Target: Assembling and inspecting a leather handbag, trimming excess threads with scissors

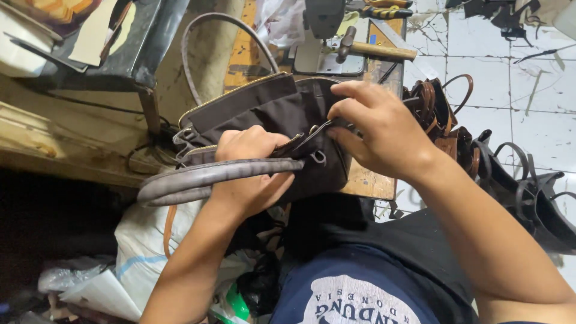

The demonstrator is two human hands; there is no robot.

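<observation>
A dark brown handbag (264, 114) lies on its side at the near edge of a worn wooden workbench (366, 180), held up between the person's two hands just above the lap. Its body is a matte, fabric-like brown, nearly black in the shade, with a gold-coloured zip (231, 93) running along the upper edge and a second zip line lower down near the left hand. Two greyish, textured handles belong to it: one handle (210, 42) arches upward and away over the bench, the other handle (216, 175) lies flat across the front of the bag, pointing to the left. A small metal ring (318, 158) hangs at the bag's front.

The left hand (249, 171) is wrapped around the lower handle and the bag's edge, fingers curled closed over both, thumb on top. The right hand (375, 129) comes in from the right, its fingertips pinched tight on a thin dark strap (318, 129) or trim at the bag's front seam, the palm arched above the fabric.

Behind the bag a hammer (366, 49) with a wooden shaft rests on the bench beside the base of a sewing machine (324, 36). To the right, on the white tiled floor (534, 90), stand more dark bags (528, 198) and brown ones (441, 114) with loop handles. A white sack (144, 246) sits below the left forearm
</observation>
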